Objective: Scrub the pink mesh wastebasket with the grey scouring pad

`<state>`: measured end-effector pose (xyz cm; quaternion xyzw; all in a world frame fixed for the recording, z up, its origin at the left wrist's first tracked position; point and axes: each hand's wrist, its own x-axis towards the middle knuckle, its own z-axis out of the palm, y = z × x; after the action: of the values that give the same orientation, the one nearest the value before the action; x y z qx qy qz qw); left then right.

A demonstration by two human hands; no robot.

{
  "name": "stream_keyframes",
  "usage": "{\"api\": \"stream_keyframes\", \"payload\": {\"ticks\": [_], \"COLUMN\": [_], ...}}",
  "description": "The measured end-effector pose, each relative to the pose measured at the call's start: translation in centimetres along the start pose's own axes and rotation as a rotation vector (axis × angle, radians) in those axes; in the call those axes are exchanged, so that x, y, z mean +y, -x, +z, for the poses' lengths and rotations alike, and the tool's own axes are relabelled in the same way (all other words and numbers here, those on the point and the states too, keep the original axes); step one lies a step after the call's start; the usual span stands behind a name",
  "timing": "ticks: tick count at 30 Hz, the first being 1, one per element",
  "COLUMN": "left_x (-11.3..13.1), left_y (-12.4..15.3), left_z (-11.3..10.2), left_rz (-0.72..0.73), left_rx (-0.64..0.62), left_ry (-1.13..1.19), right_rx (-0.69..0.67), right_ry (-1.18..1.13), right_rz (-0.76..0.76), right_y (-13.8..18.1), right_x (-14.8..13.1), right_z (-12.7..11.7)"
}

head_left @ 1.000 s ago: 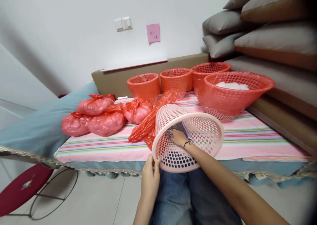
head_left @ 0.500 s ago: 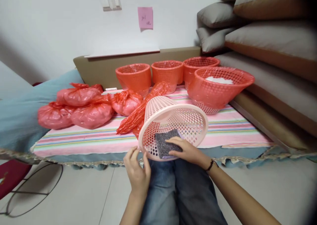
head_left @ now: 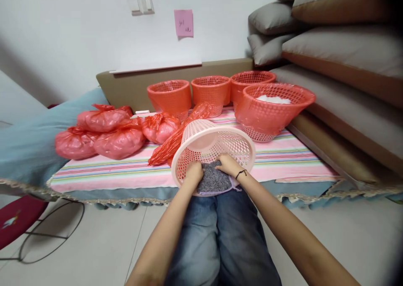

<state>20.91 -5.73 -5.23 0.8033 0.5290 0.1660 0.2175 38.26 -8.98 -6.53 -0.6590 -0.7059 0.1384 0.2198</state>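
With left hand (head_left: 195, 171) and right hand (head_left: 229, 165) inside a pale-pink perforated plastic basket (head_left: 220, 129), laid on its side with mouth towards denim-clad lap (head_left: 220, 240), seemingly for easy access, gripped a lilac-edged grey cloth (head_left: 215, 180) near its far corners, perhaps for control. Had it between both hands, along the basket's lower wall.

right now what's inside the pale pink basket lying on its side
A grey cloth with a lilac edge, with the left hand and right hand at its sides. Whatever lies under the cloth is covered.
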Motion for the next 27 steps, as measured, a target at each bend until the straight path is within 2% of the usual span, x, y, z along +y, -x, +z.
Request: {"api": "stream_keyframes", "payload": {"ticks": [3,5,6,8,10,11,13,14,17,19,21,24,27], "left_x": [-0.4,-0.1,0.1,0.6,1.0,1.1,1.1,1.0,0.4,0.0,-0.3,-0.7,-1.0], "left_y": [1.0,2.5,3.6,5.9,8.2,9.1,10.6,11.0,11.3,11.1,10.9,10.8,11.1], "left_z": [-1.3,-2.0,-2.2,-2.4,-2.0,-1.8,-1.2,-1.0,-0.9,-1.3,-1.9,-3.0,-3.5], "left_rz": [0.025,0.046,0.04,-0.036,-0.156,-0.2,-0.238,-0.242,-0.232,-0.218,-0.196,-0.145,-0.13], "left_rx": [0.025,0.055,0.057,0.023,-0.104,-0.189,-0.308,-0.329,-0.274,-0.272,-0.303,-0.328,-0.336], "left_ry": [0.102,0.251,0.386,0.859,1.24,1.325,1.365,1.353,1.326,1.291,1.222,1.133,1.187], "right_rx": [0.094,0.202,0.26,0.335,0.338,0.327,0.288,0.268,0.15,0.032,-0.029,-0.003,0.025], "right_ry": [-0.115,-0.364,-0.529,-0.864,-1.125,-1.239,-1.416,-1.481,-1.584,-1.569,-1.514,-1.459,-1.484], "right_rz": [-0.03,-0.039,-0.024,0.064,0.198,0.264,0.364,0.394,0.413,0.416,0.449,0.475,0.449], "right_y": [2.3,4.4,5.4,7.3,8.8,9.3,10.2,10.6,12.0,13.1,14.0,14.8,15.1], "right_x": [0.1,-0.3,-0.8,-1.9,-3.2,-3.8,-4.5,-4.7,-4.6,-4.1,-3.7,-3.7,-4.0], "right_z": [-1.6,-2.5,-2.9,-3.5,-3.7,-3.7,-3.4,-3.2,-2.1,-1.2,-0.5,0.1,0.2]}}
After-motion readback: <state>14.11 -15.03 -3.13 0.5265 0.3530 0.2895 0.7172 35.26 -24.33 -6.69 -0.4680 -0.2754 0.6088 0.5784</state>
